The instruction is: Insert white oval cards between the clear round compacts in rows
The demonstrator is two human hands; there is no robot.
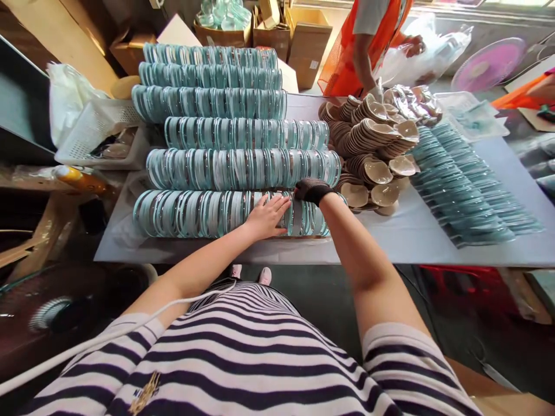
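I am resting my open left hand (266, 216) and gloved right hand (311, 190), grip hidden, on the nearest ring row (195, 212); a shove risks toppling it off the table (411, 237).

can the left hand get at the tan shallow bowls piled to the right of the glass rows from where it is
Probably not without shifting: the left hand lies flat on the nearest glass row, and the right hand and forearm lie between it and the tan bowls.

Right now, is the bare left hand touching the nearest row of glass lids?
Touching. The head view shows the left hand lying flat, palm down, on the nearest row of glass lids, with no gap visible under its fingers.
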